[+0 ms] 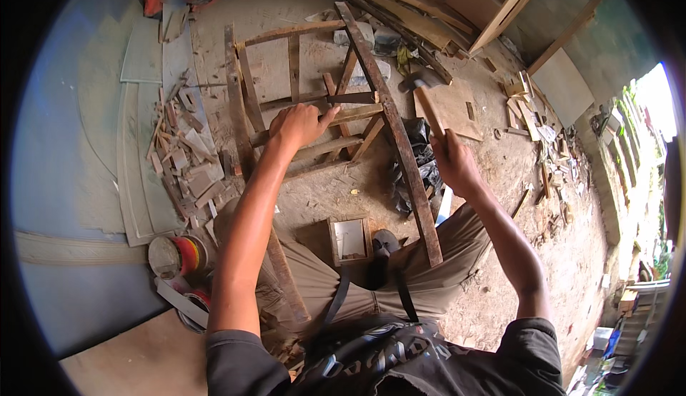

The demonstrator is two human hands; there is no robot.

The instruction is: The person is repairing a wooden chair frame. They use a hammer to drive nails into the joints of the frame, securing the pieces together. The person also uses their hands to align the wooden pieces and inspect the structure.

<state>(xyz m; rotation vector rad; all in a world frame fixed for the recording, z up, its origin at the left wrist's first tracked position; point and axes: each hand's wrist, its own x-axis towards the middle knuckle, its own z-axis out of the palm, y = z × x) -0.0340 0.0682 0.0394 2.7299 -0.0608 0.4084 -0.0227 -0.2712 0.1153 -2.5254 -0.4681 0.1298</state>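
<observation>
My right hand (456, 162) is wrapped round the wooden handle of a hammer (430, 112), its dark head raised to the right of a wooden frame. That frame (407, 149), of worn brown bars and crosspieces, leans over my lap with two long bars. My left hand (299, 126) is closed at a pale wooden crosspiece (361, 112) in its middle; the fingers' undersides are hidden. Just beyond the hand, a dark tapered piece (354, 98) reaches to the right-hand long bar.
Wood offcuts (189, 160) are heaped at the left, with more scraps (529, 114) at the right. A small box (350, 240) stands between my legs. Black plastic (421, 164) lies under the frame. Round tins (175, 255) sit by my left side. A flat board (457, 110) lies beyond the hammer.
</observation>
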